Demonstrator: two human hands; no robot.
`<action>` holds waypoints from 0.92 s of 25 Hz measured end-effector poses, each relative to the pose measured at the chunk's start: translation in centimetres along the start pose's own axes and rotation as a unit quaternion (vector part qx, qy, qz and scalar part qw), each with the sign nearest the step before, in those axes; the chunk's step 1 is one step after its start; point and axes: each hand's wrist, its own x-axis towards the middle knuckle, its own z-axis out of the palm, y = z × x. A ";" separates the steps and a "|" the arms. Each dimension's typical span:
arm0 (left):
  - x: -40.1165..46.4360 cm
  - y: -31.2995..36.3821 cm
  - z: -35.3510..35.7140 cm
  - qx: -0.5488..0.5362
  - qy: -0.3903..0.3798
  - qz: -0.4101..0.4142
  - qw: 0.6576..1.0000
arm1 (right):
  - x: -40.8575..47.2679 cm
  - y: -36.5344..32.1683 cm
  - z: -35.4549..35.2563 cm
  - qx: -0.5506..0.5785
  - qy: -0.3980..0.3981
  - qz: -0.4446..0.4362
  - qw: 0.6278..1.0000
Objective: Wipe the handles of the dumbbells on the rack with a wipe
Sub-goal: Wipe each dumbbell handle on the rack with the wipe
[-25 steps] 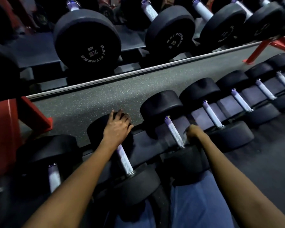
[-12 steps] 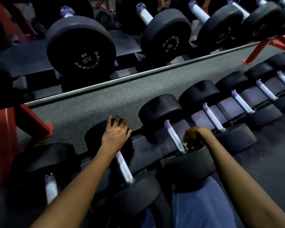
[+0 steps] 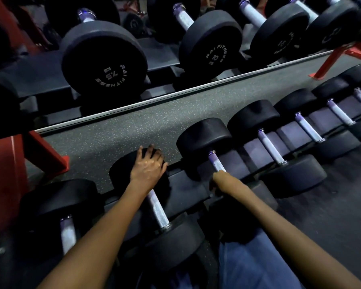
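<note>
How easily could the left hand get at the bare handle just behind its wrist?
Probably yes. The left hand rests flat on that dumbbell's far head, and the knurled handle lies uncovered right under the wrist; sliding back should reach it.

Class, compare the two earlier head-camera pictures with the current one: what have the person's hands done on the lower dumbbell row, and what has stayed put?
The right hand has moved up from the near weight head onto the lower end of the handle; whether it holds a wipe cannot be seen. The left hand stays resting, fingers spread, on the far head of the neighbouring dumbbell. No dumbbell has shifted on the rack.
</note>
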 end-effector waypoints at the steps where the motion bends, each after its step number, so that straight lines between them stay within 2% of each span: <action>1: 0.0 0.0 -0.1 -0.002 0.000 0.000 1.000 | 0.6 0.1 0.3 0.025 -0.023 -0.014 0.999; 4: 0.0 0.0 -0.4 -0.010 -0.004 -0.005 1.000 | 1.0 1.8 -1.2 0.034 -0.148 -0.013 0.988; 6: -0.1 0.0 -0.2 -0.012 -0.002 -0.002 1.000 | 0.9 3.3 -2.2 0.028 -0.174 0.016 0.984; 9: -0.1 -0.1 -0.2 -0.013 -0.011 -0.006 1.000 | 0.7 4.1 -2.7 0.033 -0.148 0.035 0.988; 10: -0.2 0.0 -0.4 -0.019 -0.016 -0.009 1.000 | 0.4 4.4 -2.8 0.028 -0.150 0.015 0.988; 12: -0.2 0.0 -0.6 -0.022 -0.023 -0.011 0.999 | -0.2 4.9 -3.3 -0.016 -0.193 -0.031 0.981; 13: -0.1 0.0 -0.6 -0.022 -0.025 -0.011 0.999 | -0.2 5.3 -4.1 -0.031 -0.196 -0.025 0.980; 15: 0.0 0.0 -0.6 -0.020 -0.036 -0.010 0.999 | 0.9 6.2 -5.7 -0.033 -0.158 0.023 0.987; 17: 0.1 0.0 -0.7 -0.014 -0.040 -0.011 0.999 | 2.2 7.3 -5.9 -0.034 -0.081 0.054 0.995; 18: 0.1 0.0 -0.7 -0.014 -0.040 -0.012 0.999 | 2.8 7.9 -5.7 -0.014 -0.088 0.049 0.995; 20: 0.0 0.1 -0.5 -0.009 -0.040 -0.007 0.999 | 3.7 8.6 -4.7 0.099 -0.180 0.037 0.978; 23: 0.0 0.2 -0.5 -0.010 -0.047 -0.009 0.999 | 3.4 7.2 -3.2 0.209 -0.315 0.017 0.926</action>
